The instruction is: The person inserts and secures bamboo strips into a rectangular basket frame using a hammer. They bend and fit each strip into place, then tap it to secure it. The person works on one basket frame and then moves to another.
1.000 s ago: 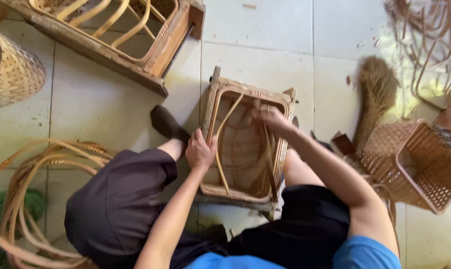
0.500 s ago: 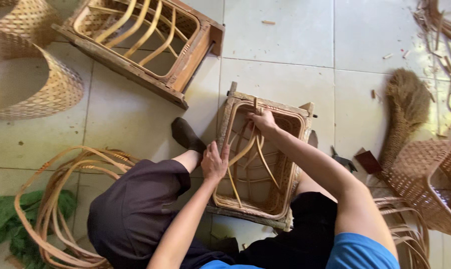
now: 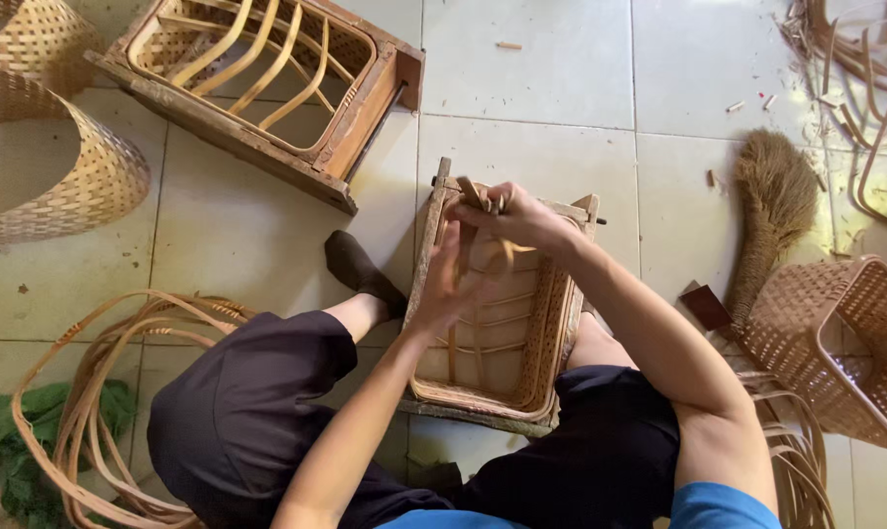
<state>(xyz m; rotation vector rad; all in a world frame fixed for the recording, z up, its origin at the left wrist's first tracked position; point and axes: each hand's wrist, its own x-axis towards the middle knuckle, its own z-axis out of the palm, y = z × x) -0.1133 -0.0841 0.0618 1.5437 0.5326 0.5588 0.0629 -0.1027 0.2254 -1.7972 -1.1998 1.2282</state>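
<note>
A rectangular woven rattan basket in a wooden frame (image 3: 551, 323) lies on the tiled floor between my knees. My right hand (image 3: 518, 216) is at the basket's far rim, fingers closed on the ends of thin cane strips (image 3: 471, 191). My left hand (image 3: 450, 286) is blurred with motion just below it, over the basket's opening, fingers extended along a cane strip; its grip is unclear.
A larger wooden frame with bent cane ribs (image 3: 267, 88) lies at the upper left, beside woven shades (image 3: 81, 167). Cane hoops (image 3: 100, 372) lie at the left. A brush (image 3: 771, 206) and a woven basket (image 3: 845, 343) are at the right.
Both hands have risen to the basket's far rim and come together. The right hand has gathered the cane strip ends; the left has moved up from the near-left edge.
</note>
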